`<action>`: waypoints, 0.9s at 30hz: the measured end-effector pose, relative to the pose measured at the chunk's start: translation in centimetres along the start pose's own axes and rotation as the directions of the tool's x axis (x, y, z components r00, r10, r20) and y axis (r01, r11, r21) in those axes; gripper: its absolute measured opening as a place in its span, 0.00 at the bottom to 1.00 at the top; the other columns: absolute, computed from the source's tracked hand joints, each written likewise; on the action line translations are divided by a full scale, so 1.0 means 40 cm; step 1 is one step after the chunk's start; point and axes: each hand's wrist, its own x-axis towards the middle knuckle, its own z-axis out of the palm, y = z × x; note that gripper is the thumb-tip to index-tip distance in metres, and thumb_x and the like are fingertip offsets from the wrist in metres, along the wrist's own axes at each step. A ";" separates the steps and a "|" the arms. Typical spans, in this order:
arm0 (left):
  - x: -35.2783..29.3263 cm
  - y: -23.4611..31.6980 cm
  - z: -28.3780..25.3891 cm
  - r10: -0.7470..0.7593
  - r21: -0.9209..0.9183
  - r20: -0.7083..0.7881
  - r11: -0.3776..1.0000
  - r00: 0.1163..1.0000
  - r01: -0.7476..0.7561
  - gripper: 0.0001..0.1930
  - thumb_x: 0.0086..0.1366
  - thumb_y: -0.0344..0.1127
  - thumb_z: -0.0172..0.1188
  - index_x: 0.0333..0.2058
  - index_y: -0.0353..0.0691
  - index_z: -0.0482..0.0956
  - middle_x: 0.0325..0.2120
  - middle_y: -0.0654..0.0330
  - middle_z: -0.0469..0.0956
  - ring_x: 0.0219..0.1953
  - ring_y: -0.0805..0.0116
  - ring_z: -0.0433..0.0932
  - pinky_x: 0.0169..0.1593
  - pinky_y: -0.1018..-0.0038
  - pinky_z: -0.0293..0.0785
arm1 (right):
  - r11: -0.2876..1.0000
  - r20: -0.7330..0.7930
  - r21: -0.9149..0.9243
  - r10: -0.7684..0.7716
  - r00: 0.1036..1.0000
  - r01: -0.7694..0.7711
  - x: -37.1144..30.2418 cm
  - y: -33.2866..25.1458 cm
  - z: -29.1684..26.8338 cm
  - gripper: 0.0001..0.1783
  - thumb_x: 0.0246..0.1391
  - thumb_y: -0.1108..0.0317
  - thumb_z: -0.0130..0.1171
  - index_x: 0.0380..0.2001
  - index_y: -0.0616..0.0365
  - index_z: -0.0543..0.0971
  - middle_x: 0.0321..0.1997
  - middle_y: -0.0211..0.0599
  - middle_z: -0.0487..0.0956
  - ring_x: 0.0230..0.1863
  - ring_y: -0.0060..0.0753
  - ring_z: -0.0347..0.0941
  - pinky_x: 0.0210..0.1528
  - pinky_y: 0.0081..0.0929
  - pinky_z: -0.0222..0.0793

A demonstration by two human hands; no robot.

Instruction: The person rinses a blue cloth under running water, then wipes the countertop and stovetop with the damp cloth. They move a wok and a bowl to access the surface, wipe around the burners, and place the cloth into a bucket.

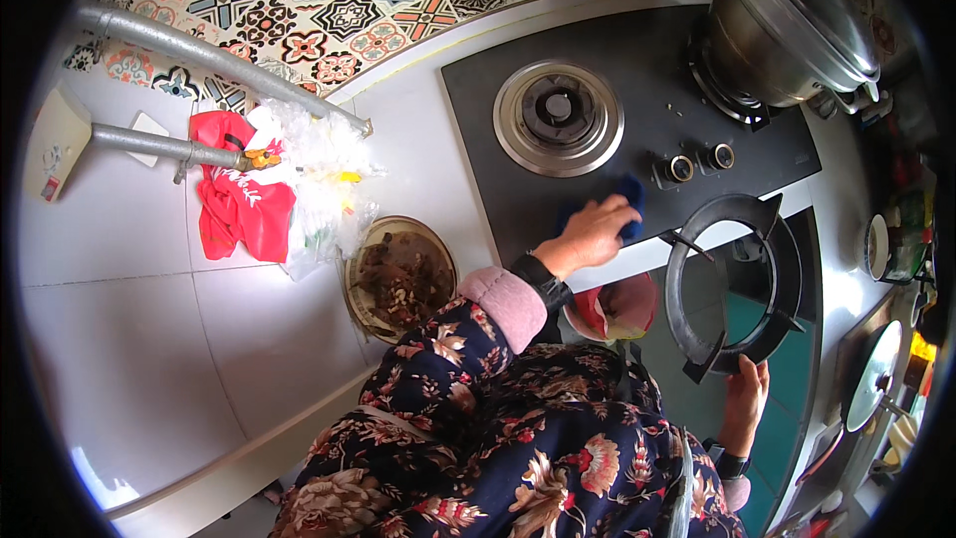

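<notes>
My left hand (596, 232) is closed on a dark blue cloth (629, 201) and presses it on the black glass gas hob (518, 204), close to its front edge. Most of the cloth is under or behind the fingers. My right hand (745, 391) grips the lower rim of a black ring-shaped pan support (680, 291) with several prongs, held up off the hob in front of its front edge. The left burner (560, 115) is bare of its support, its steel ring and cap showing. Two control knobs (680, 169) sit right of the cloth.
A large lidded steel pot (772, 35) stands on the right burner. On the left counter lie a red bag (239, 214), clear plastic bags (324, 184) and a round bowl of food scraps (403, 279). Metal pipes (199, 45) cross above. A red-lined bin (617, 307) is below.
</notes>
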 end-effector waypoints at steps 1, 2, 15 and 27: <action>-0.006 0.011 -0.013 0.022 -0.148 0.098 0.989 0.995 -0.007 0.24 0.49 0.24 0.54 0.49 0.47 0.73 0.50 0.56 0.69 0.48 0.50 0.72 0.51 0.62 0.70 | 1.000 0.005 0.008 -0.009 1.000 0.009 -0.004 0.001 -0.001 0.05 0.53 0.72 0.58 0.34 0.52 0.75 0.30 0.23 0.78 0.28 0.16 0.74 0.27 0.14 0.67; -0.017 0.015 -0.036 0.083 -0.193 0.037 0.978 0.996 -0.074 0.23 0.49 0.25 0.54 0.47 0.45 0.75 0.48 0.56 0.71 0.47 0.52 0.73 0.50 0.63 0.71 | 0.999 0.011 0.034 -0.019 1.000 0.019 -0.008 0.001 -0.002 0.05 0.53 0.71 0.58 0.35 0.52 0.75 0.31 0.23 0.78 0.29 0.16 0.74 0.27 0.14 0.67; -0.018 -0.315 -0.287 -0.077 0.490 -0.401 0.824 0.913 0.285 0.21 0.52 0.31 0.64 0.46 0.49 0.74 0.52 0.63 0.70 0.42 0.49 0.74 0.44 0.59 0.75 | 0.998 -0.088 0.053 -0.018 0.996 0.023 -0.028 0.011 0.041 0.09 0.53 0.73 0.55 0.40 0.54 0.74 0.30 0.25 0.77 0.27 0.18 0.74 0.28 0.15 0.67; 0.392 -0.393 -0.464 0.083 0.615 -0.064 0.788 0.994 -0.026 0.18 0.53 0.23 0.57 0.41 0.51 0.71 0.42 0.60 0.71 0.38 0.47 0.74 0.43 0.57 0.72 | 0.999 -0.287 0.024 0.030 0.957 -0.025 -0.060 -0.014 0.135 0.12 0.55 0.73 0.55 0.43 0.54 0.73 0.30 0.24 0.77 0.28 0.17 0.74 0.27 0.14 0.67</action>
